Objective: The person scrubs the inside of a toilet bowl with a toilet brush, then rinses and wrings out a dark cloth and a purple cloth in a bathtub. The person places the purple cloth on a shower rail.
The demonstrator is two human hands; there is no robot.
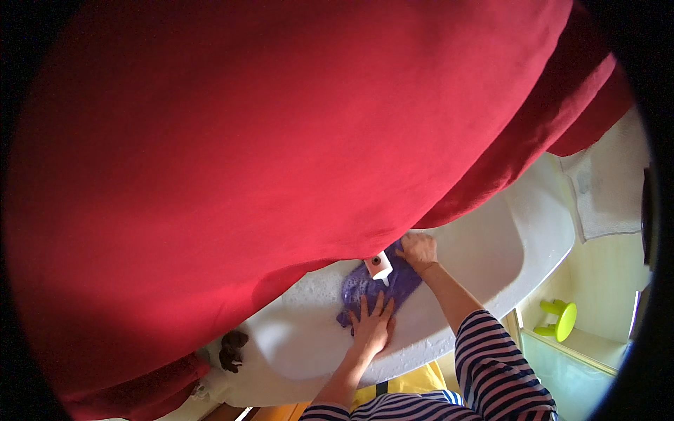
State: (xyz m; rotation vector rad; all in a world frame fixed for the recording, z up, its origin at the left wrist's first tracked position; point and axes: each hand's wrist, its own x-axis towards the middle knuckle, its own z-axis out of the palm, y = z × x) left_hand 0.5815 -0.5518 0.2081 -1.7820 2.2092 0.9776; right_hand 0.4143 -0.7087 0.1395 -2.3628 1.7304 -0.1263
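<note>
A wet purple cloth (405, 287) lies in a white bathtub (479, 237) with soapy foam (316, 289) beside it. My left hand (371, 326) rests on the near edge of the cloth with its fingers spread. At the cloth's right side, my right hand (419, 250) is closed on the fabric. Between the hands, over the cloth, is a pale bottle (378, 264) with a pointed white nozzle; its other end is hidden. I cannot tell whether the bottle touches the cloth.
A large red fabric (295, 142) fills the upper view, covering the tub's far side. A dark brown object (232, 350) sits at the tub's left end. Right of the tub are a lime-green stool (559, 320) and a whitish towel or mat (611, 184).
</note>
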